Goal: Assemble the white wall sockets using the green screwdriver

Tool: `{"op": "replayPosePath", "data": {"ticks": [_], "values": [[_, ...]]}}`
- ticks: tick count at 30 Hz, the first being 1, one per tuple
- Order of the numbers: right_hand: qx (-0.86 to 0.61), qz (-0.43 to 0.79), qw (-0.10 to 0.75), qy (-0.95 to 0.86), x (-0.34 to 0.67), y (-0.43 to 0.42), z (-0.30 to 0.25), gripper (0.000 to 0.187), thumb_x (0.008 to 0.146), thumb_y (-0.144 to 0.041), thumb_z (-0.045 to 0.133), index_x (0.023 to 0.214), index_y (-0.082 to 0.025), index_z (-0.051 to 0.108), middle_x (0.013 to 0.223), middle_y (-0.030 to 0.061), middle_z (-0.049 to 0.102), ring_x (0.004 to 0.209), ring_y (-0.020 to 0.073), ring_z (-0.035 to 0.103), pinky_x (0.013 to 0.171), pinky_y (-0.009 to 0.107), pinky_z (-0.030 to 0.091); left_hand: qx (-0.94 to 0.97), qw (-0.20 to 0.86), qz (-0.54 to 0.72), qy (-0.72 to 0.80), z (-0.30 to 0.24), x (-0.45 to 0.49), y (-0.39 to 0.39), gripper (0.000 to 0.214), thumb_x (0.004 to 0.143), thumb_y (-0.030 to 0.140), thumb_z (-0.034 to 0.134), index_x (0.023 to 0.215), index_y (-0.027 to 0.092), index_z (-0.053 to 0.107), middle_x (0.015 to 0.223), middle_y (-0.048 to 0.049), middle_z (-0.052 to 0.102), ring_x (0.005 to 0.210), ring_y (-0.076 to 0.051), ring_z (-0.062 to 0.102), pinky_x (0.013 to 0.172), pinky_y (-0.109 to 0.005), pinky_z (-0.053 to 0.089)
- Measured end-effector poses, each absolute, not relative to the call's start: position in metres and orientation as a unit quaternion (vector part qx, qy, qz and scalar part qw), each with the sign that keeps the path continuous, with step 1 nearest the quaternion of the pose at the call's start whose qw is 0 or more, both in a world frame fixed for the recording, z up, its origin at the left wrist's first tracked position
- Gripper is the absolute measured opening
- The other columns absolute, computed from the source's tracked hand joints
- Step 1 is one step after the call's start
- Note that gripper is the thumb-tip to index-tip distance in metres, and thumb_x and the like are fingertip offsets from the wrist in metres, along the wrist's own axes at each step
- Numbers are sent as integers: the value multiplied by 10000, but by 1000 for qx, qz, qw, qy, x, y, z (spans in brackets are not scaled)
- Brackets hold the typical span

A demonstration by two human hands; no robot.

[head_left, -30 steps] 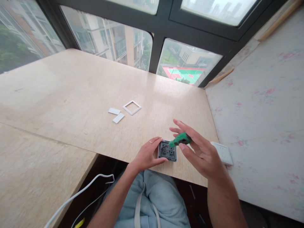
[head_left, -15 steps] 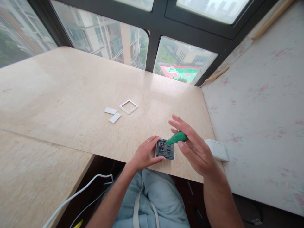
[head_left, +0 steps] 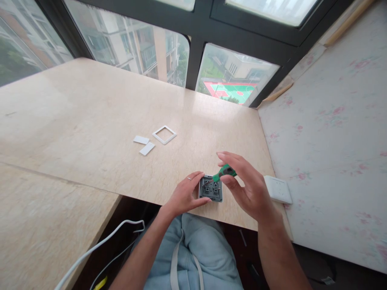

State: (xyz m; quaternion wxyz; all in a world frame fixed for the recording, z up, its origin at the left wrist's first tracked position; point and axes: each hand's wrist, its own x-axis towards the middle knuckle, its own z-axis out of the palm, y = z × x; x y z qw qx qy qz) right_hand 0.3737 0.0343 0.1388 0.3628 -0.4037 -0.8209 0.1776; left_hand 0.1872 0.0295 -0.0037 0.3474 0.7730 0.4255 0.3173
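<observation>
My left hand (head_left: 183,194) grips a dark grey wall switch body (head_left: 215,195) by its left side, fingers at the back edge and thumb along the front. The switch body lies face up on the tabletop, with two black mechanisms showing. A screwdriver (head_left: 224,172) with a green and black handle slants over it, its thin shaft pointing down-left to the left part of the switch body. Around the handle's upper end, the thumb and fingers of my right hand (head_left: 249,189) are curled. Whether the tip sits in a screw is too small to tell.
On the stone-patterned tabletop (head_left: 90,117) lie a white square frame (head_left: 173,136) and two white rectangular covers (head_left: 147,148), (head_left: 141,139). A white socket box (head_left: 278,189) stands by the wall at right. A white cable (head_left: 99,237) hangs over the gap at lower left.
My right hand's fingers have curled in closer around the screwdriver handle, which has turned to show its black part. My left hand and the switch body stay in place.
</observation>
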Motion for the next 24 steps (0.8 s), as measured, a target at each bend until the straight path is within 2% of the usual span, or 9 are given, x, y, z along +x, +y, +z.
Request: {"op": "replayPosePath", "data": {"ticks": [4, 6, 10, 13, 16, 18, 20, 22, 24], "values": [[-389, 303, 341, -800, 375, 27, 147, 475, 1000, -248, 412, 1468, -326, 389, 1603, 46, 286, 1454, 272, 319, 1082, 509, 461, 775, 346, 320, 422, -4, 187, 29, 750, 800, 551, 702, 1415, 242, 404, 1445, -126, 479, 1347, -301, 449, 1118, -478, 397], [-382, 312, 337, -802, 378, 27, 149, 470, 990, -248, 443, 1455, -312, 418, 1571, 62, 357, 1438, 275, 352, 1081, 516, 461, 775, 347, 318, 422, -3, 187, 30, 750, 800, 551, 703, 1412, 236, 406, 1447, -130, 477, 1345, -300, 451, 1116, -474, 401], [-382, 236, 342, -826, 378, 31, 151, 386, 942, -256, 580, 1326, -297, 569, 1225, 75, 685, 1148, 249, 646, 949, 443, 562, 776, 349, 317, 420, -2, 187, 30, 751, 801, 547, 703, 1417, 246, 398, 1444, -126, 480, 1348, -302, 448, 1112, -487, 402], [-413, 119, 339, -837, 374, 34, 149, 319, 886, -321, 677, 1195, -256, 639, 956, 57, 733, 854, 209, 700, 784, 360, 583, 776, 347, 321, 418, -4, 188, 30, 750, 799, 548, 704, 1418, 253, 399, 1437, -123, 489, 1352, -306, 443, 1114, -497, 395], [-436, 33, 329, -837, 370, 35, 145, 266, 860, -371, 702, 1073, -220, 656, 809, 46, 709, 722, 185, 665, 694, 319, 557, 776, 346, 320, 420, -7, 187, 30, 739, 796, 555, 704, 1403, 244, 419, 1436, -128, 491, 1353, -308, 441, 1118, -499, 389], [-433, 47, 329, -838, 368, 35, 143, 271, 876, -382, 679, 1084, -214, 638, 878, 70, 719, 800, 205, 680, 741, 337, 564, 774, 347, 319, 423, -7, 187, 29, 743, 793, 561, 704, 1400, 237, 423, 1437, -132, 489, 1350, -306, 442, 1117, -494, 390], [-426, 114, 333, -833, 368, 34, 143, 303, 934, -358, 598, 1207, -226, 587, 1126, 112, 700, 1022, 240, 671, 860, 388, 564, 774, 349, 318, 422, -6, 187, 30, 751, 793, 556, 706, 1406, 232, 416, 1441, -134, 483, 1347, -302, 447, 1117, -488, 392], [-420, 196, 337, -820, 368, 31, 145, 357, 983, -309, 492, 1337, -262, 502, 1393, 116, 563, 1250, 255, 567, 963, 437, 539, 774, 351, 319, 420, -5, 187, 30, 752, 794, 544, 710, 1410, 234, 411, 1444, -134, 478, 1342, -301, 452, 1114, -487, 395], [-412, 262, 334, -806, 371, 29, 148, 406, 994, -275, 439, 1399, -297, 447, 1526, 92, 424, 1358, 257, 469, 1003, 459, 527, 773, 352, 321, 419, -3, 187, 30, 749, 795, 535, 713, 1413, 241, 408, 1446, -132, 476, 1341, -303, 455, 1112, -489, 398]]}}
